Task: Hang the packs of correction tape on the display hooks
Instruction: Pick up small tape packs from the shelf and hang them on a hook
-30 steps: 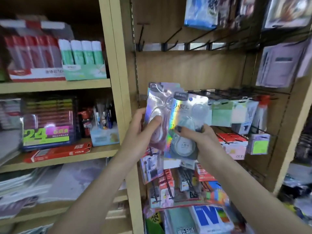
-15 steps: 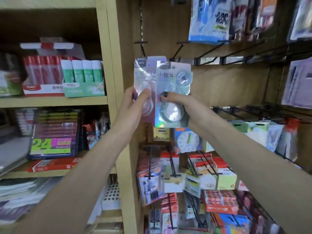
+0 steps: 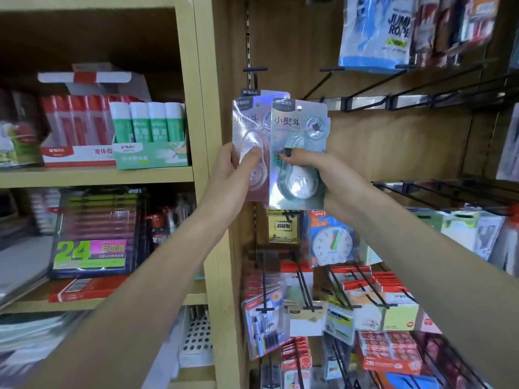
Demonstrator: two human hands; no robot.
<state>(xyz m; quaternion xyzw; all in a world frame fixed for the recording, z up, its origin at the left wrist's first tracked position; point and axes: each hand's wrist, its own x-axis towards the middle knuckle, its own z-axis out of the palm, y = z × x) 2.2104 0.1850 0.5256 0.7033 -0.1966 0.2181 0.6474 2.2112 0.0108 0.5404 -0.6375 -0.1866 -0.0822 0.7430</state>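
Right hand pinches the teal correction tape pack, upright, hang hole on top; the empty hook sits just up and right, nearer this hand. Left hand grips the pink packs (several, stacked) by the panel's left edge.

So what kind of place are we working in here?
Most likely a stationery shop aisle. Boxed glue sticks stand on a wooden shelf, carded goods and a jump rope pack hang from black display hooks, and both hands hold packs of correction tape.
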